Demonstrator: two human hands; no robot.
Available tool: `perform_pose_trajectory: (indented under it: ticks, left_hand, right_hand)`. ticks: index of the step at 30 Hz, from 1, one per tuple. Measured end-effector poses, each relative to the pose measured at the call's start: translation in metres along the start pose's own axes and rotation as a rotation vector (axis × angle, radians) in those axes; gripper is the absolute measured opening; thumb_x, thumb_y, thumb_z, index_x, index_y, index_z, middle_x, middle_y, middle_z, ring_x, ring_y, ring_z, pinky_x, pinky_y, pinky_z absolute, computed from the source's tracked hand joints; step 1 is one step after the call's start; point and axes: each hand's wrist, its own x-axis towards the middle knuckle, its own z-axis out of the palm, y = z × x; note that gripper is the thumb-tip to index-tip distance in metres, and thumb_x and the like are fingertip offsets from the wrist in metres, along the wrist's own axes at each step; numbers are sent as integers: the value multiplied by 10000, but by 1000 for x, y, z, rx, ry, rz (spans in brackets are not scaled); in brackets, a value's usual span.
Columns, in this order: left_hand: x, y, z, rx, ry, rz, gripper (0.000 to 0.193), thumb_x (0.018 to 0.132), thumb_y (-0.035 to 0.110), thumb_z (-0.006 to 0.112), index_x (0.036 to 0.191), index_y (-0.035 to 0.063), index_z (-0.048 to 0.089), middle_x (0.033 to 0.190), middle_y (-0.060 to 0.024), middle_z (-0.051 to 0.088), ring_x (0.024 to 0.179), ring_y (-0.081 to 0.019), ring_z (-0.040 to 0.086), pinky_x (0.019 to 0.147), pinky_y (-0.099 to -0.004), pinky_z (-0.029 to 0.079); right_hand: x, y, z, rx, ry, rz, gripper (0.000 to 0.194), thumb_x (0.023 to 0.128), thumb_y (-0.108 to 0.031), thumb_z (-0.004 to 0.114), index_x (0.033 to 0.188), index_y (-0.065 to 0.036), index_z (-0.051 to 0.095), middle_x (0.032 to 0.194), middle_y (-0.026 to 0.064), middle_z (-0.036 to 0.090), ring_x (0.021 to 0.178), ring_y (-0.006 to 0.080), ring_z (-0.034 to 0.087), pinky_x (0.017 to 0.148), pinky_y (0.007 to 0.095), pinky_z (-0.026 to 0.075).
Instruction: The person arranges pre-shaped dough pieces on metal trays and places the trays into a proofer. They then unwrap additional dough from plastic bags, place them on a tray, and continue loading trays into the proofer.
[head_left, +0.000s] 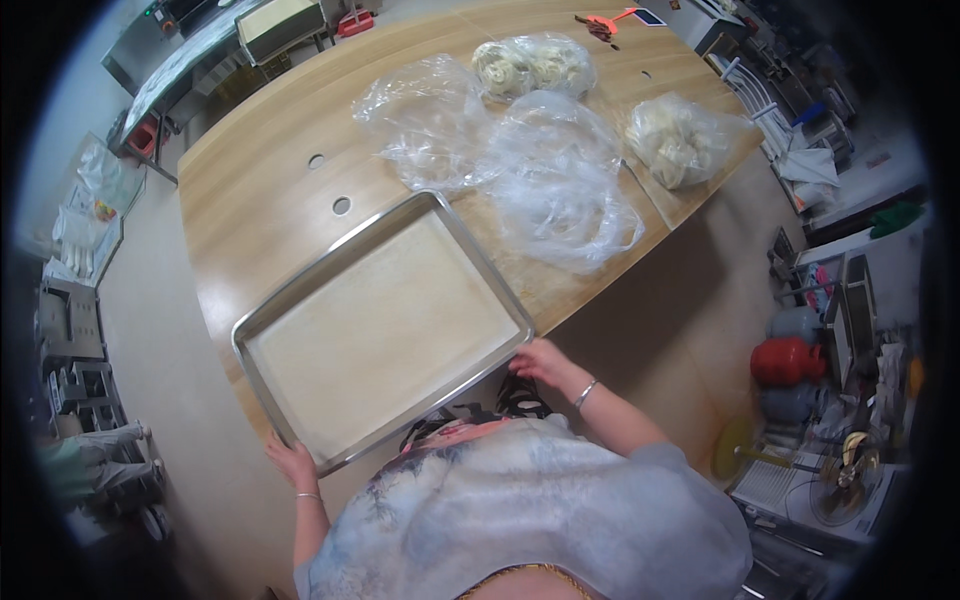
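A rectangular metal baking tray (386, 322) with a raised rim and a pale, flat bottom lies slantwise at the near left of the wooden table. Its near side juts past the table edge towards my body. My left hand (291, 457) grips the near left corner, thumb at the rim. At the near right corner, my right hand (544, 361) holds the rim, its fingertips partly hidden by the tray's side. Beyond the tray's right side lie crumpled clear plastic bags (559, 180). Nothing lies in the tray.
The wooden table (259, 202) has round holes. A clear bag of pale dough-like twists (536, 66) lies at the back, another bag (671, 146) at the right edge. An orange tool (609, 21) lies far off. A red gas cylinder (784, 361) and an electric fan (844, 480) stand right.
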Motion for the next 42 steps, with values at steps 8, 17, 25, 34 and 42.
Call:
perform_pose_trajectory:
  ticks: [8, 17, 25, 34, 42]
  left_hand:
    - [-82, 269, 68, -300, -356, 574, 499, 744, 103, 704, 1198, 0, 525, 1190, -194, 536, 1143, -376, 494, 1009, -442, 390]
    - [-147, 449, 149, -82, -795, 353, 665, 730, 446, 725, 1167, -8, 510, 977, -208, 652, 935, -359, 635, 809, -439, 507]
    - [-149, 476, 171, -13, -756, 326, 549, 740, 349, 662, 1052, -42, 438, 767, -226, 661, 724, -399, 662, 659, -470, 531]
    - [-146, 456, 129, -250, -730, 433, 492, 716, 231, 657, 1012, -63, 396, 676, -245, 620, 630, -424, 630, 593, -496, 518]
    - [-137, 470, 133, -198, -732, 421, 484, 722, 235, 658, 1004, -63, 402, 684, -243, 622, 648, -425, 633, 606, -496, 518]
  right_hand:
    - [21, -146, -139, -627, 742, -894, 875, 729, -154, 783, 1421, -16, 265, 1263, 173, 412, 1021, 251, 528, 799, 341, 518]
    - [105, -279, -97, -903, 409, -948, 860, 791, -213, 730, 1452, 0, 223, 1373, 220, 362, 1135, 319, 514, 898, 372, 505]
    - [116, -279, -80, -1160, 273, -1018, 806, 837, -296, 640, 1443, 39, 226, 1462, 316, 251, 1343, 448, 320, 1082, 440, 357]
    - [106, -247, -86, -1457, 332, -945, 853, 808, -328, 679, 1460, -2, 237, 1462, 320, 270, 1321, 439, 362, 1078, 447, 358]
    - [155, -273, -46, -1635, 353, -778, 865, 799, -391, 673, 1463, -10, 270, 1475, 297, 287, 1297, 398, 423, 1056, 421, 391]
